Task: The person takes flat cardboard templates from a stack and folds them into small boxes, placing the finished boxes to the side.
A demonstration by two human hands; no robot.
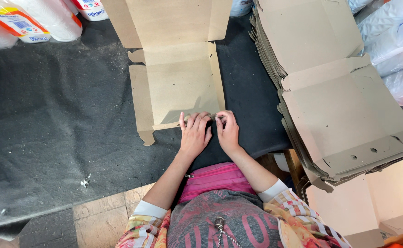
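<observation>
One flat cardboard box blank lies unfolded on the dark surface, its near flap at the edge closest to the person so both hands can pinch it: left hand and right hand, side by side, fingertips clamped on that fold. To the right, one tall stack of blanks; three wrapped rolls at upper left

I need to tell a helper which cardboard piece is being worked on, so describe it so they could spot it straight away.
Start at the dark mat covering the table. In its middle lies a single brown cardboard box blank, opened flat, with the left hand and right hand pressing its near edge. Unlike the stack of blanks at right, it lies alone.
</observation>
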